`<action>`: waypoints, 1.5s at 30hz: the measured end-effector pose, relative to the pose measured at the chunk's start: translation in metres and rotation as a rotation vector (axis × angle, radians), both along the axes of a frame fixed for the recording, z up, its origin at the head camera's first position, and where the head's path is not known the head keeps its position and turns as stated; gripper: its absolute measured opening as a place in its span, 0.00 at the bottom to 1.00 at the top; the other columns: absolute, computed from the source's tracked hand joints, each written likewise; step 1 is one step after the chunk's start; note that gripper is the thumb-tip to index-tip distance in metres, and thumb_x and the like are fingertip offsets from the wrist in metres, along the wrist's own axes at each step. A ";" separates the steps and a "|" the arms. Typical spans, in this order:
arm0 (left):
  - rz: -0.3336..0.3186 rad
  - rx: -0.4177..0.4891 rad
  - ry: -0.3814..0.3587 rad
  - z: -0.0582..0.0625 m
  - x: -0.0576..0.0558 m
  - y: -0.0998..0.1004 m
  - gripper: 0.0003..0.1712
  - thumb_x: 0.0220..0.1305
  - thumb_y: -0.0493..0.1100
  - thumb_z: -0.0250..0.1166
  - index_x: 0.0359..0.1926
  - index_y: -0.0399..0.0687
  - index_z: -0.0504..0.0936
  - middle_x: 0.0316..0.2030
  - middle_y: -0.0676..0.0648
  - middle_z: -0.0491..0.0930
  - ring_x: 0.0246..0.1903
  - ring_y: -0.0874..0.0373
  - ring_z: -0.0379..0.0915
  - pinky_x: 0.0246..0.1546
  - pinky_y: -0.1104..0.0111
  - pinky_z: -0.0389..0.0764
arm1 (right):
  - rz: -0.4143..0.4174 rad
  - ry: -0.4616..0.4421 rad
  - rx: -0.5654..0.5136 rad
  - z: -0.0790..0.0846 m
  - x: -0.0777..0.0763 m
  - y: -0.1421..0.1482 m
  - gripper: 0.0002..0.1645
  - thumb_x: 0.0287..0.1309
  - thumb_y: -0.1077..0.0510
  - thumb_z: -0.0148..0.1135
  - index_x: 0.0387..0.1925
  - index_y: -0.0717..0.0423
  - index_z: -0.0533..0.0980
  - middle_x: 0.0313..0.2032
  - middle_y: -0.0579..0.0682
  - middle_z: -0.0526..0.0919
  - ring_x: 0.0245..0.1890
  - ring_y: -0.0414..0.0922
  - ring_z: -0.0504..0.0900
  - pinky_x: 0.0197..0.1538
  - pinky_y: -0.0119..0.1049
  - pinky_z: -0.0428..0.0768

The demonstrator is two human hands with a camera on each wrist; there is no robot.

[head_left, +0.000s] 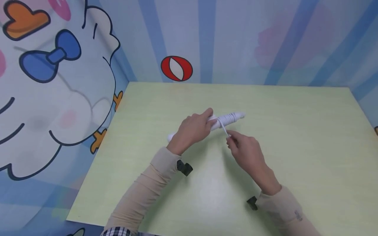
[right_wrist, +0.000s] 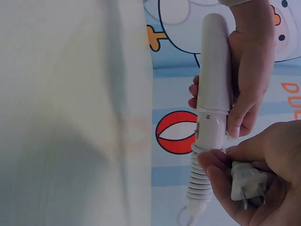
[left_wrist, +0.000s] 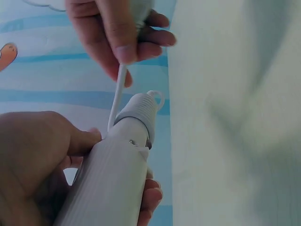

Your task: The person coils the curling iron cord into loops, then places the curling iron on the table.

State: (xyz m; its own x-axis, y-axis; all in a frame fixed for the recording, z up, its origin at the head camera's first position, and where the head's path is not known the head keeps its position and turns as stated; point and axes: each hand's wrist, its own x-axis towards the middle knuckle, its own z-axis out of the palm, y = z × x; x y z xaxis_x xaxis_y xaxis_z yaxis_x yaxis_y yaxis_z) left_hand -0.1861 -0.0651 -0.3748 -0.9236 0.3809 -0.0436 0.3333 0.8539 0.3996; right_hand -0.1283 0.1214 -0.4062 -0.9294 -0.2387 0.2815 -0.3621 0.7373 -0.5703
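Observation:
My left hand (head_left: 193,127) grips a white, rod-shaped electric appliance (right_wrist: 215,66), perhaps a hair styling iron, held slanted over the table. Its white power cord (left_wrist: 117,94) is wound in several tight coils (right_wrist: 200,181) around the narrower end, where a small loop of cord sticks out. From those coils a short stretch of cord runs taut to my right hand (head_left: 246,152), which pinches it between thumb and fingers. A white two-pin plug (right_wrist: 248,181) sits within the curled fingers of that same hand, visible in the right wrist view.
A pale green table (head_left: 295,147) lies beneath both hands. Printed blue panels with cartoon figures and a red-and-white ball picture (head_left: 176,68) stand along its back and left side. Small black devices (head_left: 184,167) are worn at both wrists.

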 end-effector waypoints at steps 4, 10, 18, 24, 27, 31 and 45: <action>-0.003 -0.059 0.049 -0.001 0.004 0.001 0.12 0.68 0.55 0.48 0.46 0.56 0.64 0.21 0.50 0.70 0.15 0.57 0.66 0.14 0.68 0.66 | -0.038 0.090 0.027 0.004 -0.002 0.003 0.14 0.60 0.60 0.57 0.45 0.61 0.79 0.25 0.49 0.83 0.16 0.38 0.72 0.18 0.32 0.67; -0.041 -0.116 0.080 -0.001 0.011 0.001 0.12 0.69 0.55 0.47 0.45 0.57 0.64 0.18 0.50 0.68 0.15 0.57 0.64 0.14 0.67 0.63 | -0.083 0.174 0.098 0.020 -0.018 0.016 0.12 0.60 0.60 0.56 0.43 0.61 0.80 0.29 0.55 0.84 0.15 0.42 0.69 0.20 0.38 0.67; -0.129 -0.198 0.085 -0.009 0.020 0.006 0.14 0.68 0.56 0.47 0.48 0.57 0.65 0.21 0.51 0.71 0.17 0.58 0.67 0.14 0.69 0.65 | -0.075 0.140 0.158 0.032 -0.033 0.023 0.11 0.61 0.59 0.55 0.41 0.57 0.81 0.36 0.55 0.84 0.25 0.50 0.80 0.27 0.47 0.74; -0.087 -0.179 0.074 -0.012 0.015 0.007 0.12 0.69 0.55 0.46 0.46 0.56 0.66 0.20 0.50 0.70 0.16 0.57 0.67 0.14 0.68 0.64 | -0.035 0.137 0.182 0.034 -0.020 0.013 0.11 0.60 0.59 0.56 0.40 0.58 0.81 0.32 0.54 0.84 0.17 0.44 0.73 0.21 0.41 0.70; -0.044 -0.147 0.057 -0.011 0.009 0.003 0.11 0.69 0.55 0.46 0.44 0.56 0.65 0.19 0.49 0.69 0.16 0.55 0.66 0.14 0.66 0.64 | -0.028 0.111 0.174 0.028 -0.011 0.008 0.11 0.60 0.59 0.55 0.41 0.59 0.81 0.25 0.52 0.82 0.13 0.41 0.66 0.18 0.36 0.64; -0.003 -0.098 0.046 -0.009 0.002 -0.002 0.11 0.69 0.55 0.47 0.43 0.56 0.64 0.20 0.49 0.69 0.16 0.56 0.66 0.15 0.67 0.65 | -0.023 0.026 0.118 0.013 0.000 0.001 0.13 0.61 0.59 0.55 0.45 0.59 0.79 0.22 0.49 0.80 0.12 0.38 0.62 0.15 0.32 0.60; -0.077 0.099 -0.043 -0.011 -0.002 -0.008 0.12 0.69 0.55 0.47 0.47 0.58 0.64 0.27 0.51 0.72 0.19 0.58 0.67 0.19 0.68 0.67 | 0.050 -0.218 -0.135 -0.043 -0.009 0.012 0.14 0.58 0.50 0.60 0.41 0.52 0.82 0.36 0.48 0.85 0.31 0.41 0.81 0.31 0.34 0.75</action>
State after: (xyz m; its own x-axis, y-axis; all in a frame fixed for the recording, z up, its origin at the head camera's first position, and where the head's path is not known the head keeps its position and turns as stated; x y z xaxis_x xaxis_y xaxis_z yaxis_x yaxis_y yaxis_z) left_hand -0.1884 -0.0728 -0.3855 -0.8897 0.4547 -0.0413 0.3769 0.7824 0.4958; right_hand -0.1369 0.1333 -0.4493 -0.9596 -0.2595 0.1085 -0.2539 0.6334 -0.7310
